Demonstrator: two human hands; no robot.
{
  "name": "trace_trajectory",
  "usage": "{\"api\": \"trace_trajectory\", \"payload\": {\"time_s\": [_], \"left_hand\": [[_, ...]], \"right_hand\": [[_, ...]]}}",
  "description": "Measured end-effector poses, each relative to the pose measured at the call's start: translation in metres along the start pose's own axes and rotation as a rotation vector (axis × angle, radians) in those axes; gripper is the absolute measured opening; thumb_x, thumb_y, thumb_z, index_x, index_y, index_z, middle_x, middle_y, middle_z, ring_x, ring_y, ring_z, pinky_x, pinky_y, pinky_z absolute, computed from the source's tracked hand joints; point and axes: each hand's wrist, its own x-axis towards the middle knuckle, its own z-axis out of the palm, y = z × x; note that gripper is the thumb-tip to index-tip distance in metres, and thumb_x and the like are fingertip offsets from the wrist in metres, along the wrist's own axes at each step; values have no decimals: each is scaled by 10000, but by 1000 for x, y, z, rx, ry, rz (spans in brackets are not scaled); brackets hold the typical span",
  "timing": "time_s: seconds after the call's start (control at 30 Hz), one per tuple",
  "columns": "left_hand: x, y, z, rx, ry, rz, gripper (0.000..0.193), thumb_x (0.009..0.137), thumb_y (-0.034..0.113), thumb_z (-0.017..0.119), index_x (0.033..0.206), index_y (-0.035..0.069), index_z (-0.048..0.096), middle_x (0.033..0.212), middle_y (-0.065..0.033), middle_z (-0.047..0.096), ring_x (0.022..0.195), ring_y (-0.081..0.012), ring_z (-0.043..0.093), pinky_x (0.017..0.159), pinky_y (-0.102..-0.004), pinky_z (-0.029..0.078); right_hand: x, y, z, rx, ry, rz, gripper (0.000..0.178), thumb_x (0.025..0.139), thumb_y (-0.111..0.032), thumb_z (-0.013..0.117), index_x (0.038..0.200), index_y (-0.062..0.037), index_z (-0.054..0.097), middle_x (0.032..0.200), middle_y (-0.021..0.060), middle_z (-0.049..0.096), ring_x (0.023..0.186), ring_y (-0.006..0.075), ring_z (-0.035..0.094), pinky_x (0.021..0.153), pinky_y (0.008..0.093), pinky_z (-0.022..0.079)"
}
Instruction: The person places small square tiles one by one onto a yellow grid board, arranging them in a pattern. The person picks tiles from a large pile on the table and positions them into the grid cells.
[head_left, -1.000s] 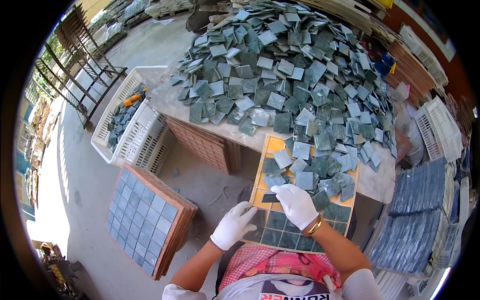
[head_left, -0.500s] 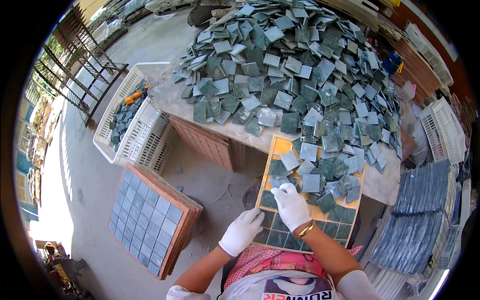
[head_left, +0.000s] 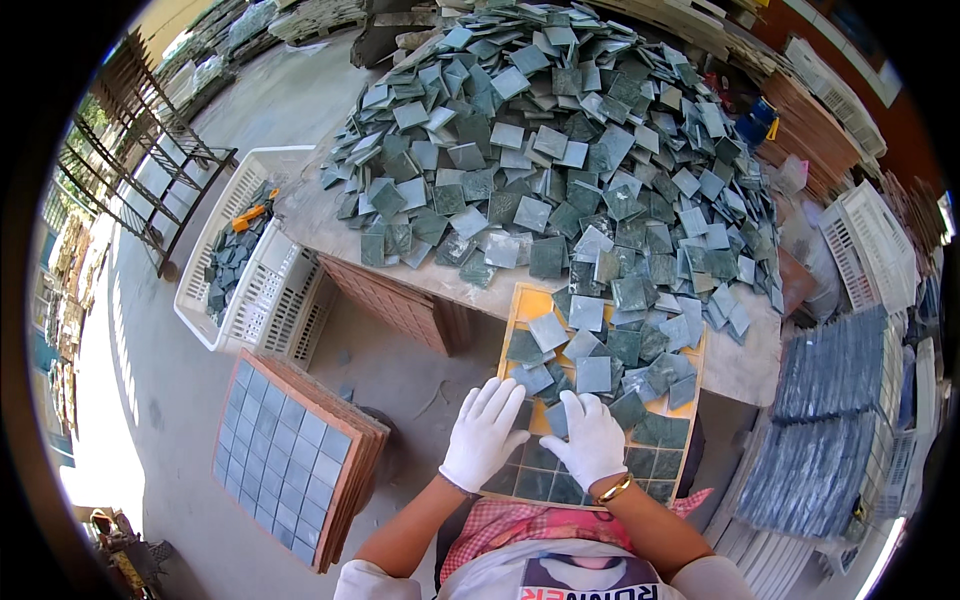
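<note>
Both hands wear white gloves over a yellow tray (head_left: 515,305) set against the table's front edge. My left hand (head_left: 480,435) lies over the tray's left side, fingers stretched out and thumb apart. Beside it, my right hand (head_left: 590,442) spreads over the tiles, thumb pointing left. A dark green square tile (head_left: 557,419) shows between its thumb and forefinger; whether they touch it is unclear. Rows of flat green tiles (head_left: 535,484) fill the tray's near part, partly under my hands. Loose grey-green tiles (head_left: 593,374) lie jumbled in its far part.
A large heap of square tiles (head_left: 530,140) covers the table (head_left: 310,205). At left are a white crate (head_left: 262,305) of dark pieces and a stack of tiled panels (head_left: 285,430). White crates (head_left: 872,250) and bundled grey-blue sheets (head_left: 815,440) stand at right.
My left hand has moved up over the tray's side with its fingers stretched. My right hand has gone from bent fingers to spread ones, a little lower. The view has shifted slightly.
</note>
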Motion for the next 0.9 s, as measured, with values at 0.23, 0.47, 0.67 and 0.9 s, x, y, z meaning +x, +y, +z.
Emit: {"api": "trace_trajectory", "payload": {"time_s": [0.23,0.47,0.67,0.9], "left_hand": [[4,3,3,58,-16,13,599,693,165,746,1240,36,539,1228,-144,533,1224,-340,457,1021,-448,375],[11,-8,0,-3,-29,71,539,675,123,745,1178,43,570,1171,-124,562,1181,-329,481,1002,-452,390],[4,-6,10,-79,46,28,537,655,103,752,1158,42,574,1210,-132,567,1187,-340,486,1010,-438,388],[7,1,8,-4,58,30,530,658,106,750,1158,52,584,1249,-126,550,1212,-346,461,1008,-433,387]], "right_hand": [[-4,8,-5,25,16,-67,505,755,-264,707,1185,-96,502,1006,117,574,882,297,605,730,413,513],[4,16,-11,127,-13,-276,166,861,-182,576,1016,-134,611,861,73,635,828,269,633,689,399,515],[11,29,4,379,-86,-228,163,892,-216,577,1009,-111,623,932,129,637,871,300,633,747,415,517],[10,12,8,134,-168,-220,167,855,-199,609,991,-106,638,922,78,610,869,276,618,748,396,510]]}}
